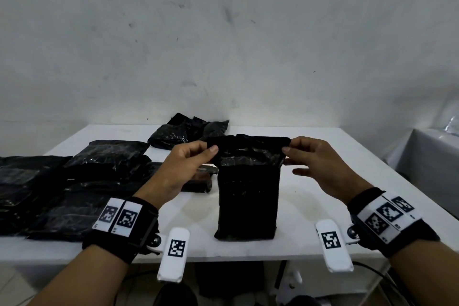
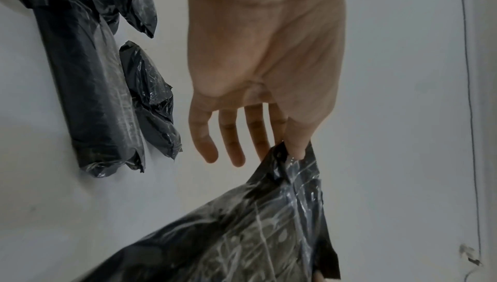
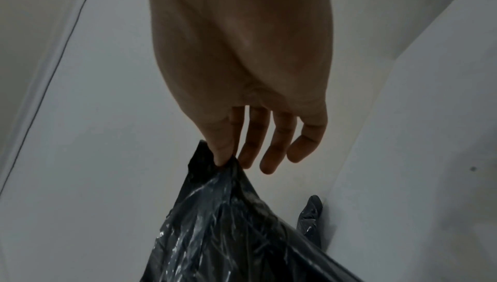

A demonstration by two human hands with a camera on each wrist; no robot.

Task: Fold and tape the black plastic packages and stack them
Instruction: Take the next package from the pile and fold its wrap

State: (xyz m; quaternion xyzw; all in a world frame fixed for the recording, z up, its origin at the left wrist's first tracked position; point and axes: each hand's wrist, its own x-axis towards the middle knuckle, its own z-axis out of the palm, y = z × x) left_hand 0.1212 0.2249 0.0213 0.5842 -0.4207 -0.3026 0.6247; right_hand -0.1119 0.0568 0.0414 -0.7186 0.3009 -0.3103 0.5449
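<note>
Evidently mid-fold: the left hand (image 1: 185,165) and right hand (image 1: 320,164) are each pinching a top corner of the upright black package (image 1: 248,196) at frame centre. Taping and stacking are looking undone; more packages (image 1: 74,181) are lying at left.

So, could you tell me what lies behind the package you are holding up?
Behind the upright package lies a heap of black packages on the table. The package covers whatever sits directly behind it.
</note>
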